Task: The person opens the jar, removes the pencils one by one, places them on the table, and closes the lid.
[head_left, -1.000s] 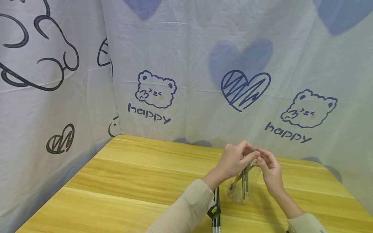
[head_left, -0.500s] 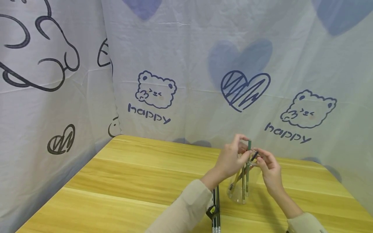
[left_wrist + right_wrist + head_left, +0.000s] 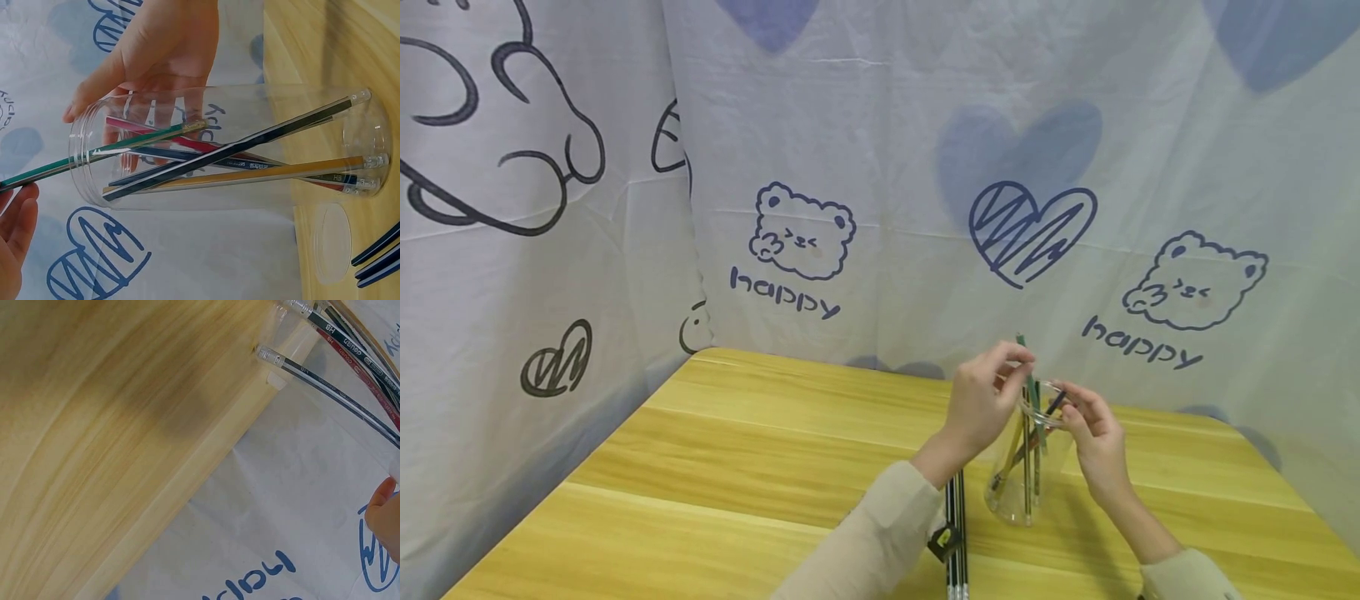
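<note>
My left hand pinches a green pencil above the mouth of a clear plastic jar. The pencil slants, with its eraser end still inside the jar. My right hand grips the jar near its rim from the right, its fingers seen through the wall in the left wrist view. Inside the jar lean several more pencils, among them a yellow pencil, a red pencil and dark striped ones, erasers down. In the right wrist view only part of my right hand shows at the edge.
Several black striped pencils lie together on the wooden table, left of the jar. A round clear lid is near them. A printed white cloth hangs behind the table's far edge.
The left hand has drawn the green pencil upward and leftward, so more of it stands out of the jar. The right hand and the jar have stayed put.
</note>
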`<state>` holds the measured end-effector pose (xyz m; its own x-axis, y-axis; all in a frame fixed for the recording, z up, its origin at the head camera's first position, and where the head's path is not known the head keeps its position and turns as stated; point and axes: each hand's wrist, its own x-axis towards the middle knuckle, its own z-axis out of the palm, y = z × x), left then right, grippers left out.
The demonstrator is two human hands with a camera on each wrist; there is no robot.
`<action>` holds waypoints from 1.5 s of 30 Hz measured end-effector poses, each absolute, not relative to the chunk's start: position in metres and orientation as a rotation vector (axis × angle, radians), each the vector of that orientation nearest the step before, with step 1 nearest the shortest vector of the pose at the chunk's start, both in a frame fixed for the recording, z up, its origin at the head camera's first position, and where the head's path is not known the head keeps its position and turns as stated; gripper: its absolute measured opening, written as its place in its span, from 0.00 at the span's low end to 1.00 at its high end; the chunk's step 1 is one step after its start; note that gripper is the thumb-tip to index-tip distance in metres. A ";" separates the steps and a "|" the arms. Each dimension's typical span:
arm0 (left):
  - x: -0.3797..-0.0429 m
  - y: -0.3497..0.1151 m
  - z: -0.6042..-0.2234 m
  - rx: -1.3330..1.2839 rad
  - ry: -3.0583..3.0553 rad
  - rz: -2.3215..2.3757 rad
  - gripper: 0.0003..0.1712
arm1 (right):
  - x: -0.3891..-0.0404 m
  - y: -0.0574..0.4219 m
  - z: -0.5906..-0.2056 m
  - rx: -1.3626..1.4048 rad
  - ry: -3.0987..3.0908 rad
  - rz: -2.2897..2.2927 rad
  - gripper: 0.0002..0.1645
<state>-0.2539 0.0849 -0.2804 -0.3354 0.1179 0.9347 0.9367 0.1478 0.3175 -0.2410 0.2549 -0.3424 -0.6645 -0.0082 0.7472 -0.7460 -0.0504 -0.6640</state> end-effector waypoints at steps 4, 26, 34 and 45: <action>-0.256 0.083 -0.280 -1.032 -1.579 -1.289 0.06 | -0.242 0.256 -0.343 0.821 -1.693 1.767 0.17; -0.260 0.070 -0.269 -0.981 -1.350 -1.443 0.25 | -0.240 0.255 -0.343 0.764 -1.686 1.783 0.17; -0.261 0.064 -0.266 -0.955 -1.315 -1.497 0.31 | -0.241 0.255 -0.343 0.790 -1.662 1.795 0.17; -0.263 0.051 -0.262 -0.890 -1.294 -1.679 0.30 | -0.241 0.254 -0.343 0.813 -1.630 1.802 0.16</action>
<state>-0.2632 0.0513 -0.2623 -0.4160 -0.1822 0.8909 0.9079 -0.1382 0.3957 -0.2409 0.2536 -0.3427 -0.6518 0.0144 0.7582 -0.7559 -0.0934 -0.6480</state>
